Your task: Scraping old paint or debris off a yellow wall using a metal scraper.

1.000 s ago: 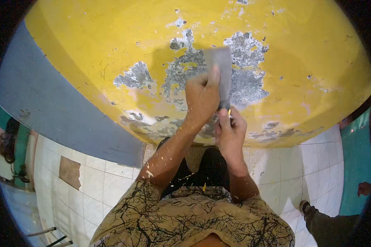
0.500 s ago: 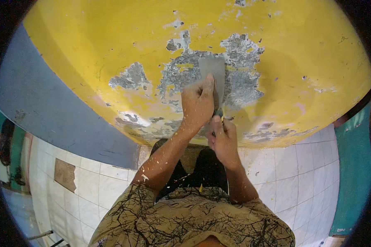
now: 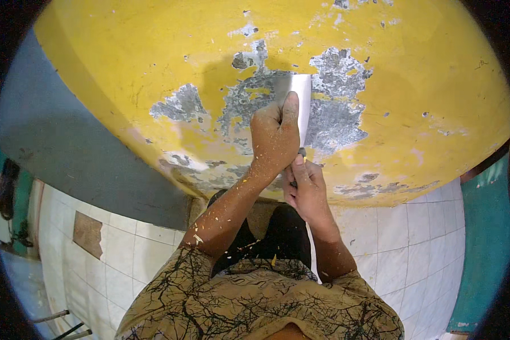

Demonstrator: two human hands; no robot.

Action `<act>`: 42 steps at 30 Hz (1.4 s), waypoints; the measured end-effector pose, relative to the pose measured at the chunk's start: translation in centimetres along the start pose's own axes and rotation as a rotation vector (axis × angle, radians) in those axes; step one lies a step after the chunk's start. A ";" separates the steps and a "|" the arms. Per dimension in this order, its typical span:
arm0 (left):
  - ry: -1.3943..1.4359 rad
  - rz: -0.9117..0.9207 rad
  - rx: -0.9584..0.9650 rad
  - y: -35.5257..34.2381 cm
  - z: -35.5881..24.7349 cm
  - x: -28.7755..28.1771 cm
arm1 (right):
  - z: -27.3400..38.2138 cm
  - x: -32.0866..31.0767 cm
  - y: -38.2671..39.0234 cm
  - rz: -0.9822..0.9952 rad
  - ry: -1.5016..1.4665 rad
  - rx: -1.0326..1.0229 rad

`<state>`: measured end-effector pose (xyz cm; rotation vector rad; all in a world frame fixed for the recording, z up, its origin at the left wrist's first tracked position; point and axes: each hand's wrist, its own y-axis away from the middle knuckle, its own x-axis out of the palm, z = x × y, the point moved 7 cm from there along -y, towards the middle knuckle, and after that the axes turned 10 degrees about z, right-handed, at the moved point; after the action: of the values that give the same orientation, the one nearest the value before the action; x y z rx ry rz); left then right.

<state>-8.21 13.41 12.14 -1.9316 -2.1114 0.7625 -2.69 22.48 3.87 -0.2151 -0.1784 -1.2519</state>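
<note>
Both my hands are closed on one paint scraper (image 3: 304, 107) with a wide, flat metal blade. My left hand (image 3: 275, 136) grips the blade, its thumb laid along the metal. Below it, my right hand (image 3: 310, 190) wraps round the dark handle, which is mostly hidden by the fingers. The blade's far edge lies at the upper side of a bare grey patch (image 3: 337, 122) on the yellow wall (image 3: 425, 62). Whether that edge touches the wall is hard to tell. Paint flakes and dust speckle my hands and forearms.
Smaller bare spots, such as a grey patch (image 3: 181, 103) on the left, mark the yellow paint. A blue-grey painted section (image 3: 90, 141) adjoins it at left. White floor tiles (image 3: 394, 232) lie below, with a brown broken tile (image 3: 88, 234). A teal panel (image 3: 487, 238) stands at right.
The blade has tilted and now shines brightly where it looked dull grey before. My hands keep the same grip, and the whole view has shifted slightly.
</note>
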 end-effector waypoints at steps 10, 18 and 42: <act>0.045 -0.162 0.063 0.1 -0.1 0.6 | 1.3 -1.1 0.3 0.002 0.086 0.029; 0.048 -0.147 0.109 0.0 -0.9 1.1 | 1.3 -1.1 0.5 -0.048 0.099 -0.008; 0.083 -0.229 -0.004 0.3 0.7 0.4 | 0.1 -1.6 -0.1 -0.041 0.141 0.017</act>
<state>-8.30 13.60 11.27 -1.6541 -2.2326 0.6215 -3.29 23.92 3.59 -0.1086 -0.0726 -1.3004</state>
